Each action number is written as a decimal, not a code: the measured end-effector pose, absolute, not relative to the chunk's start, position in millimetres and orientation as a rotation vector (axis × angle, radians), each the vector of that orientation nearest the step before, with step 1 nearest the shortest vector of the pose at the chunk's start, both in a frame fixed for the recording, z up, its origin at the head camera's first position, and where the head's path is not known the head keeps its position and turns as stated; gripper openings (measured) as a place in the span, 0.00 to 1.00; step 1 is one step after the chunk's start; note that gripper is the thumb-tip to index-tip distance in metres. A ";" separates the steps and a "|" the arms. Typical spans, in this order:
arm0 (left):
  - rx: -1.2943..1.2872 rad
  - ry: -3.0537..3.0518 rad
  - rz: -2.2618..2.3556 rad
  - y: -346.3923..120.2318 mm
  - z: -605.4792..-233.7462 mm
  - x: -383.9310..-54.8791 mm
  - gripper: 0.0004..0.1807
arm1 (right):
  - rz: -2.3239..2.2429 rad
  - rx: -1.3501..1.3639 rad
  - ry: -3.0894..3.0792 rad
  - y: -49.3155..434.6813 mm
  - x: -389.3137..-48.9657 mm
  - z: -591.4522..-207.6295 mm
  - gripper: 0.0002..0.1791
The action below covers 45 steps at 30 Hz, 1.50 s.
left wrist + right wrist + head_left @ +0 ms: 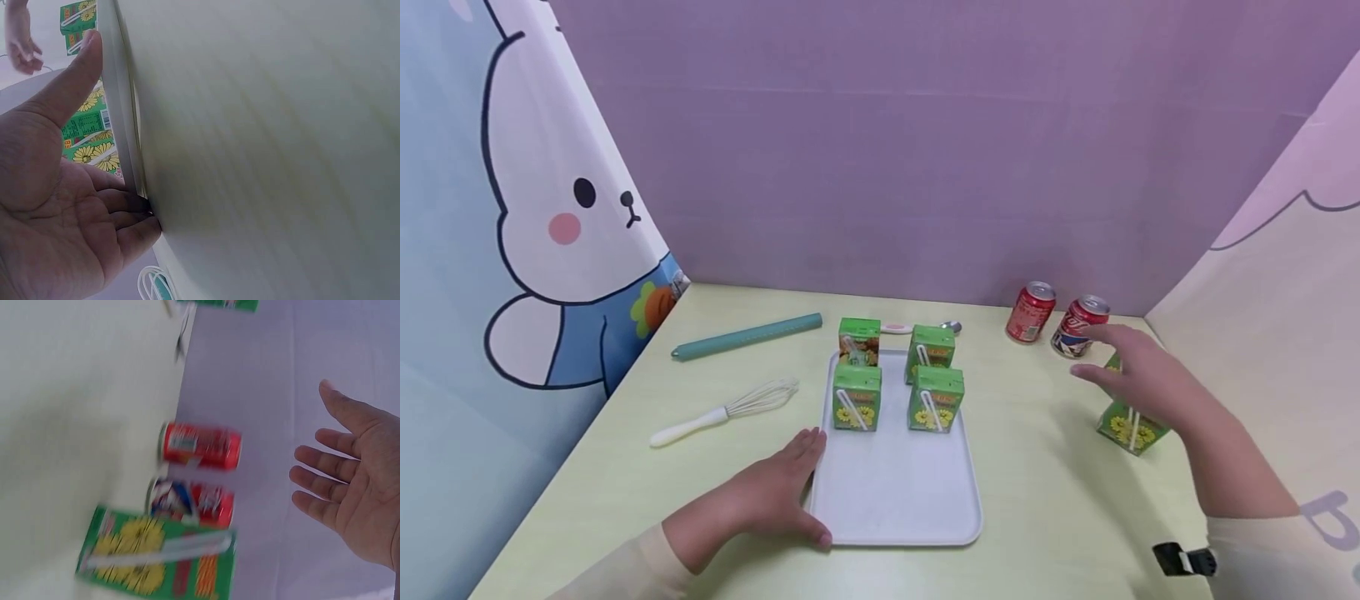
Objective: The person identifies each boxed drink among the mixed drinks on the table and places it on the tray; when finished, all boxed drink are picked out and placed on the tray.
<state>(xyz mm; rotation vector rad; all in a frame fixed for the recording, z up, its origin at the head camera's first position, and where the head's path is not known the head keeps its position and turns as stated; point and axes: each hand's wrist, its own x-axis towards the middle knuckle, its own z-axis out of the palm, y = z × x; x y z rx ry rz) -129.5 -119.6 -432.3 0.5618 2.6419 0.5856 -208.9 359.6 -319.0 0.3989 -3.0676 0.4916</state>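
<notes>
Pressed flat against the white tray's (898,500) left edge is the left hand (767,500), fingers straight. Near the bench's right edge, a green flower-printed juice carton (1131,427) with a straw is overhung by the spread-fingered right hand (1138,375).

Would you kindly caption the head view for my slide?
Left hand steadies a white tray of four juice cartons; right hand hovers above a fifth carton.

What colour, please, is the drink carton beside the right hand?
The carton is green with yellow flowers and a white straw, seen best in the right wrist view.
</notes>
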 end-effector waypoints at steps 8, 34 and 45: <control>0.557 2.646 0.572 -119.4 -430.9 -129.1 0.75 | 0.470 0.271 -3.101 411.4 -201.3 -340.0 0.45; 0.566 2.643 0.568 -119.5 -433.9 -130.4 0.76 | 0.454 0.167 -3.209 440.8 -197.0 -377.4 0.50; 0.554 2.635 0.582 -120.1 -433.2 -130.4 0.76 | 0.435 0.291 -3.148 386.2 -191.7 -353.7 0.44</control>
